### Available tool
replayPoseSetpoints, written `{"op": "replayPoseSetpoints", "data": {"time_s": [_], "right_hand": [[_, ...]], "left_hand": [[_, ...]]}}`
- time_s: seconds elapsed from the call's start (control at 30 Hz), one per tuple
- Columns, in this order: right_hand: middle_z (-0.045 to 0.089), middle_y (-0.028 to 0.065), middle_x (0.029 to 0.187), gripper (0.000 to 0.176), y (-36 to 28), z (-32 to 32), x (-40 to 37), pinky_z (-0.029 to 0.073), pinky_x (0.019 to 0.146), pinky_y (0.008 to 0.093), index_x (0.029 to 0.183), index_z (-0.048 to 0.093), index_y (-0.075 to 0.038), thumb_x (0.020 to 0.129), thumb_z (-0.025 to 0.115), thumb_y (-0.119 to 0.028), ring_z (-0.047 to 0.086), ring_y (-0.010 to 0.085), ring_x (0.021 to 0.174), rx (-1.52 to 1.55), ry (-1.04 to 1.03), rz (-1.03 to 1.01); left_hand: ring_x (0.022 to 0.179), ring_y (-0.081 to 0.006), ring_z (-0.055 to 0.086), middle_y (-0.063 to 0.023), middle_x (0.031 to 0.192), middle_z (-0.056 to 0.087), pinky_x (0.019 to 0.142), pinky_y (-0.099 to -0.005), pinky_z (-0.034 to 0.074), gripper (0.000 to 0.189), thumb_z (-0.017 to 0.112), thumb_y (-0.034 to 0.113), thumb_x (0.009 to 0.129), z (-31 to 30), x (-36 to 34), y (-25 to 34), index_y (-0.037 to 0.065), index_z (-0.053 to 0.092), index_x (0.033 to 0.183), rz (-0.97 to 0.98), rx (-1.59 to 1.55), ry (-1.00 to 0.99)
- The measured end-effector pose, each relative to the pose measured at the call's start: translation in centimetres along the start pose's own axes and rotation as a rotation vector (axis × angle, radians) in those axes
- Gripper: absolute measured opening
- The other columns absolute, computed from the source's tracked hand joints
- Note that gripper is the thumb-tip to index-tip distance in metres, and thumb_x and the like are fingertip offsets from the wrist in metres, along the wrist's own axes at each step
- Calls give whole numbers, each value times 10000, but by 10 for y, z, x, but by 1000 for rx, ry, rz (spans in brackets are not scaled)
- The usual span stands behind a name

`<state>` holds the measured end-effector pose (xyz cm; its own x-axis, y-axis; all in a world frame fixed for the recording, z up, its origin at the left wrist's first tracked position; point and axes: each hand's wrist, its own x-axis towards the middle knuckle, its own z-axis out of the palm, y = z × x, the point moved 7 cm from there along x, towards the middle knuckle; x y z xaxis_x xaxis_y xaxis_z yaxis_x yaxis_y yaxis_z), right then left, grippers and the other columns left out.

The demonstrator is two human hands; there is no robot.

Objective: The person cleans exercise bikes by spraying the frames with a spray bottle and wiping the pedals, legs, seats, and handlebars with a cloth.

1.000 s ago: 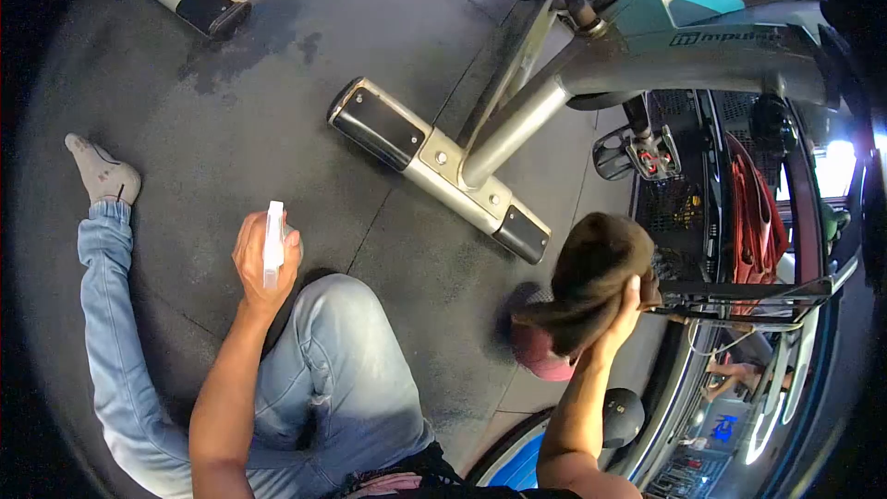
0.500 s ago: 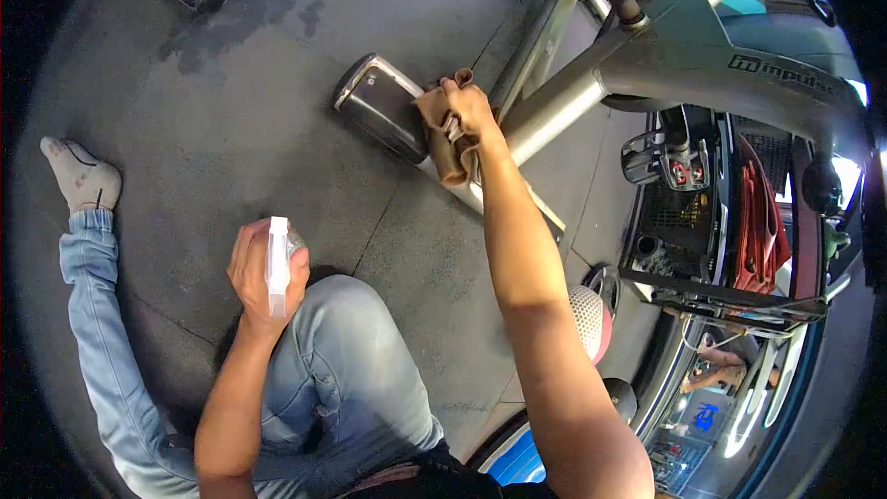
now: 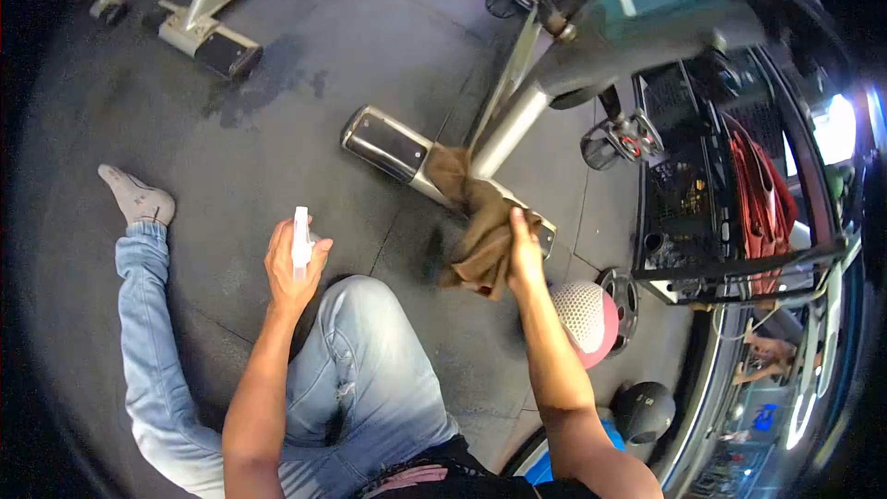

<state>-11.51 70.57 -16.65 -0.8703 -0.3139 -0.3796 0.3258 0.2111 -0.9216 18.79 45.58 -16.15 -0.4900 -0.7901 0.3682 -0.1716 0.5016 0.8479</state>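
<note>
Cloth [image 3: 484, 238] hung bunched in the right hand's [image 3: 526, 257] grip, over the bike's base bar [image 3: 423, 185] — seemingly mid-wipe, calling for flatter contact; the left hand [image 3: 285, 270] clasped a spray bottle [image 3: 301, 238] nearer the knee-side of that bar.

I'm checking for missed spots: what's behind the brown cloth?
The metal foot bar shows on both sides of the brown cloth; the stretch behind is covered, so its surface can't be seen.
</note>
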Motion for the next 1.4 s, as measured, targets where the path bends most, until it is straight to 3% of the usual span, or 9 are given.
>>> {"op": "replayPoseSetpoints", "data": {"time_s": [0.2, 0.63, 0.7, 0.77, 0.9, 0.97, 1.07, 1.13, 1.4], "right_hand": [[487, 165, 1273, 541, -50, -39, -98, 392, 1001, 452, 1279, 435, -15, 879, 600, -341, 485, 299, 1154, 587, -155, 175], [495, 150, 1306, 670, -27, -14, -189, 353, 1024, 333, 1368, 378, 3, 859, 631, -351, 448, 210, 1216, 134, -695, -265], [386, 211, 1403, 731, 41, -56, -155, 284, 1087, 374, 1391, 325, 26, 858, 630, -371, 356, 276, 1315, -106, -492, 21], [366, 263, 1403, 726, 78, -109, -134, 302, 1074, 408, 1406, 285, 26, 863, 636, -304, 350, 361, 1319, -886, -36, -646], [486, 280, 1300, 770, 37, -182, -150, 469, 891, 375, 1428, -15, 78, 890, 508, -93, 601, 375, 1030, -569, 385, -354], [595, 283, 1127, 674, 31, -244, -156, 495, 799, 405, 1386, 146, 155, 898, 504, -139, 643, 345, 901, -779, 718, -553], [657, 209, 880, 575, -44, -325, -190, 513, 673, 459, 1309, 443, 18, 832, 587, -269, 643, 381, 712, -1355, 925, 70], [643, 187, 955, 553, -76, -342, -214, 506, 731, 439, 1271, 488, -12, 798, 631, -260, 625, 347, 871, -1533, 1119, -348], [465, 182, 1344, 605, -98, -57, -254, 365, 1005, 446, 1235, 504, -21, 771, 729, -339, 469, 330, 1203, -311, -438, -801]], "left_hand": [[1197, -316, 454, -190, 1276, 473, 1013, -446, 347, 933, 740, 560, 678, -50, -20, 63, -34, 397, 1312, 156, 87, 175], [1007, -150, 565, -90, 1104, 617, 896, -300, 444, 308, 522, 183, 950, 36, -34, 210, -25, 558, 1175, -375, -872, -483], [998, -138, 558, -83, 1094, 614, 880, -287, 440, 307, 523, 190, 949, 21, -33, 210, -27, 563, 1163, -302, -779, -483], [996, -145, 566, -83, 1103, 611, 877, -292, 444, 333, 533, 202, 945, 5, -35, 205, -29, 546, 1184, -238, -651, -504], [904, -111, 548, -47, 1005, 621, 804, -256, 428, 340, 551, 248, 929, -12, -35, 215, -36, 575, 1114, -237, -561, -521], [887, -107, 543, -45, 991, 620, 789, -253, 426, 356, 561, 267, 922, -20, -35, 222, -41, 578, 1101, -230, -528, -515], [853, -99, 538, -39, 954, 621, 760, -251, 428, 389, 582, 303, 906, -28, -32, 231, -51, 585, 1068, -196, -473, -516], [781, -97, 554, -27, 855, 636, 696, -255, 447, 366, 616, 301, 882, -29, -30, 238, -47, 612, 995, -157, -375, -550], [457, -274, 485, -156, 541, 459, 465, -353, 384, 345, 673, 247, 839, 29, -40, 312, -9, 511, 674, 236, -41, -998]]}}
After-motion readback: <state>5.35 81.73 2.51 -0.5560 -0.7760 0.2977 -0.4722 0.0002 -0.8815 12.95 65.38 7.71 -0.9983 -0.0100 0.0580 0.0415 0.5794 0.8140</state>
